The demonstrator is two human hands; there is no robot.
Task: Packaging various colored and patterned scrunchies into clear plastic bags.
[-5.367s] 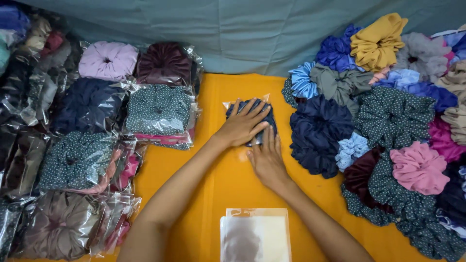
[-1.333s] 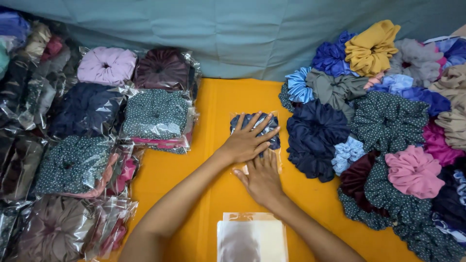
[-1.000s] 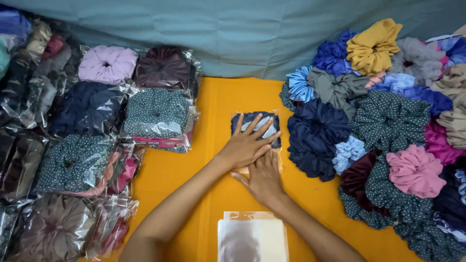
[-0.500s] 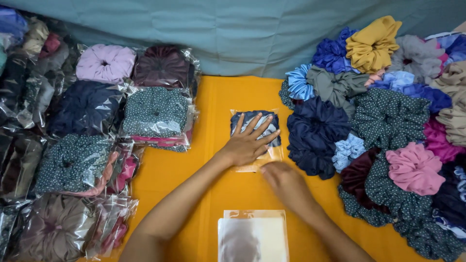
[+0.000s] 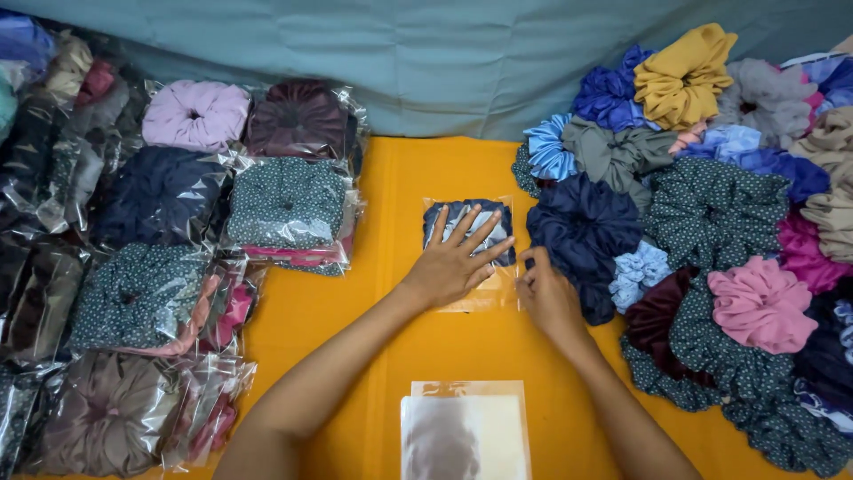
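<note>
My left hand (image 5: 453, 263) lies flat, fingers spread, pressing on a clear plastic bag (image 5: 471, 252) that holds a dark blue scrunchie, in the middle of the orange tabletop (image 5: 373, 329). My right hand (image 5: 546, 295) rests at the bag's right edge, fingers curled near its lower right corner, holding nothing I can make out. It sits just beside a loose dark navy scrunchie (image 5: 582, 227).
Stacks of bagged scrunchies (image 5: 160, 267) fill the left side. A heap of loose scrunchies (image 5: 729, 213) in many colours covers the right. A pile of clear empty bags (image 5: 464, 431) lies at the near edge. A grey-green cloth (image 5: 426, 62) hangs behind.
My right hand has slid off the bag's lower part to its right edge. My left hand stays pressed on the bagged scrunchie.
</note>
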